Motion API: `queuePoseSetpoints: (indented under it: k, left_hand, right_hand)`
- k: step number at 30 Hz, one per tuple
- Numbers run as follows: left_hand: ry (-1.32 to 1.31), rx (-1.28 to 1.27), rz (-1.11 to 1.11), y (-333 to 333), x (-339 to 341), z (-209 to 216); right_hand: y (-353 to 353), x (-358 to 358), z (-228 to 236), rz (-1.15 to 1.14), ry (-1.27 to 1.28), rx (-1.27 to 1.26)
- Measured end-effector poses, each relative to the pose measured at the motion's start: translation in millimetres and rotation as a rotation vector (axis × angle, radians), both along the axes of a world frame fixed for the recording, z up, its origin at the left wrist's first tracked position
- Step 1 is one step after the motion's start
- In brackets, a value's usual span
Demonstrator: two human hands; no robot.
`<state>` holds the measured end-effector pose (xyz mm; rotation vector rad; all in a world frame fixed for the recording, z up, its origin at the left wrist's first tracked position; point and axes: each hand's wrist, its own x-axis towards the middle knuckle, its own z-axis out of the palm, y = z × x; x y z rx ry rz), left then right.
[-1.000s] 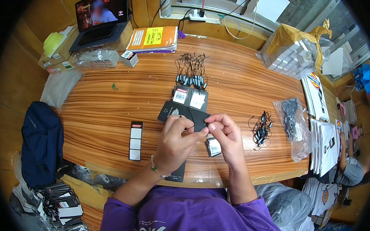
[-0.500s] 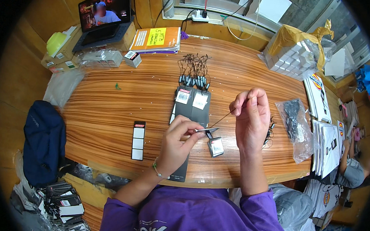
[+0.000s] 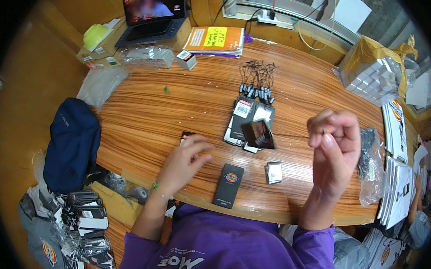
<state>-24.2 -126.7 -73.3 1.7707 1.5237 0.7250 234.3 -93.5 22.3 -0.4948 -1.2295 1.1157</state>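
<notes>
tags [image 3: 250,114] lie piled, probably for easy reach; left hand [image 3: 182,164] spreads loosely, right hand [image 3: 337,150] curls, its hold i cannot tell.

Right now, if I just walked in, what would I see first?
Probably the glowing screen at the back left, beside the yellow-green bowl. Then the big blue bag at the left end of the table, and the tilted dark card between the left hand and right hand.
</notes>
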Motion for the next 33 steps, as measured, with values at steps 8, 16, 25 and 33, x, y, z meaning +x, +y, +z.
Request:
queuePoseSetpoints:
  k: [8,16,25,33]
  left_hand:
    - [0.160,-0.020,0.094,25.3,-56.6,-36.7]
    - [0.352,0.367,0.035,21.8,-48.8,-27.1]
    - [-0.562,0.006,0.234,10.0,4.0,36.7]
    - [-0.451,0.315,0.101,8.7,52.0,62.5]
  right_hand:
    - [-15.3,0.0,10.2,0.153,0.096,-0.083]
    - [-14.7,2.7,11.4,0.221,0.024,-0.195]
    - [-7.8,-28.9,-17.1,0.192,-0.458,-0.117]
    - [-5.4,-43.0,-24.9,-0.091,-0.633,0.070]
